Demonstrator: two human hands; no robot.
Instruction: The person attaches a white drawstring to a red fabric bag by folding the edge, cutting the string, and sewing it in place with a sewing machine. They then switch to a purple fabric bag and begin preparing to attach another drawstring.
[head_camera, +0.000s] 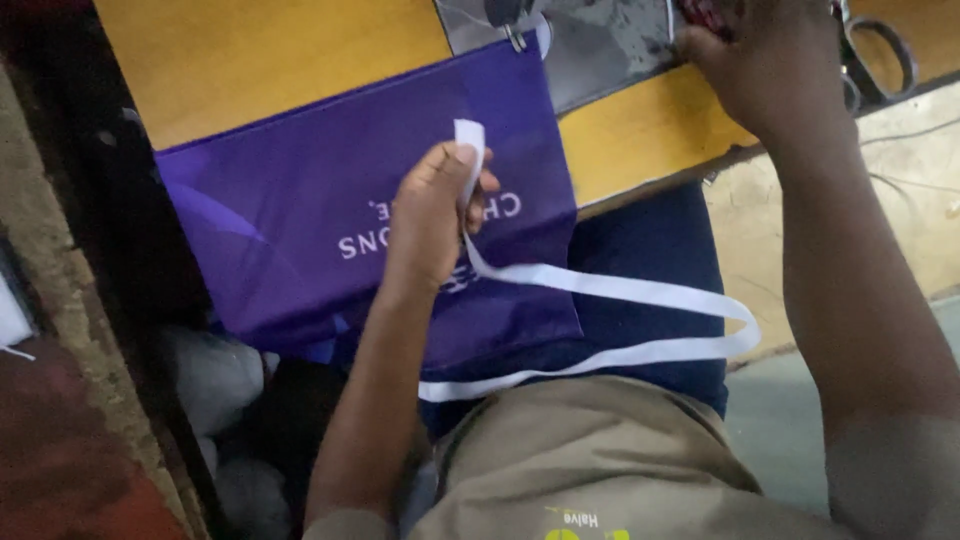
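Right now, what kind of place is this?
Probably a small sewing workshop. The left hand holds a white strap on a purple bag lying on a wooden table, and scissors lie by the right hand.

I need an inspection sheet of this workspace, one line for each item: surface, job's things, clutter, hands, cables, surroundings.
Surface: yellow wooden table, with a grey sewing machine bed at its top edge.
Job's things: purple fabric bag lying flat; white strap looped towards the lap.
Clutter: scissors at the table's right end.
Hands: left hand pinches the strap's end; right hand rests by the machine.
Cables: nothing seen.
Surroundings: concrete floor, dark blue cloth under the bag.
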